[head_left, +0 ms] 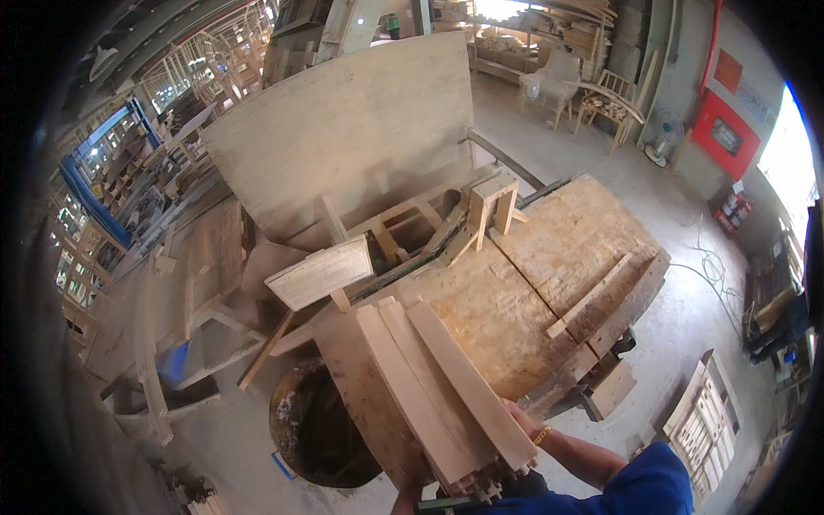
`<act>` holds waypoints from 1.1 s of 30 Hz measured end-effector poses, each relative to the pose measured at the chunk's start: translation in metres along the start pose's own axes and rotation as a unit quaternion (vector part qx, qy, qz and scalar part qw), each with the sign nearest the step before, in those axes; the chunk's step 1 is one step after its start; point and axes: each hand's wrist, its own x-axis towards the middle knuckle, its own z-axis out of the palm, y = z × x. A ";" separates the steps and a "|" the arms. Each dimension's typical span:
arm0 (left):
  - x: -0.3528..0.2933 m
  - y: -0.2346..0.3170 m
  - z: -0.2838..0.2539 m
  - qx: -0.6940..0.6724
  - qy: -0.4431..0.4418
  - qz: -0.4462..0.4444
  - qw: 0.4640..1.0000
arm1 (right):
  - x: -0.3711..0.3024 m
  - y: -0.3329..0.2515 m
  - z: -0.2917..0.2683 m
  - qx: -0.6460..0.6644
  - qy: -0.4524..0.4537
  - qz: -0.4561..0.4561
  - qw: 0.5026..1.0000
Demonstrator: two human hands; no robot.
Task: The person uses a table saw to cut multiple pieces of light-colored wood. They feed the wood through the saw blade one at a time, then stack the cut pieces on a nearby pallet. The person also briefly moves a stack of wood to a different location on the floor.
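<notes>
A stack of pale wooden boards (429, 386) lies lengthwise in front of me, its near end showing several stubby tenons. My right hand (521, 421) is closed against the right side of the stack, with part of its fingers hidden by the outer board. At the lower left side of the same stack is my left hand (414, 468); it presses on the boards, mostly covered by them. Under and left of the stack shows a flat wooden panel (348, 348). Where the far ends of the boards lie, they overlap the worn wooden workbench (463, 313).
A wooden guide block (493, 202) stands on the bench beside a tall plywood panel (360, 129). A loose strip (592, 296) lies on the right half. Left of the stack is a dark round bin (300, 429). A slatted wooden frame (704, 421) rests on the floor at right.
</notes>
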 end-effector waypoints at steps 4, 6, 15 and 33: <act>0.008 0.027 -0.045 0.268 0.022 0.257 0.928 | 0.018 -0.039 0.000 -0.214 -0.020 -0.060 0.975; 0.018 0.042 -0.035 0.085 -0.120 0.235 0.961 | 0.035 -0.029 -0.018 0.008 -0.070 0.076 0.995; -0.019 0.049 0.065 0.051 -0.029 0.193 0.979 | 0.089 -0.030 -0.020 0.063 0.023 -0.004 0.998; 0.017 0.047 0.030 0.056 -0.110 0.276 0.953 | 0.055 -0.066 0.008 0.034 0.148 0.067 0.986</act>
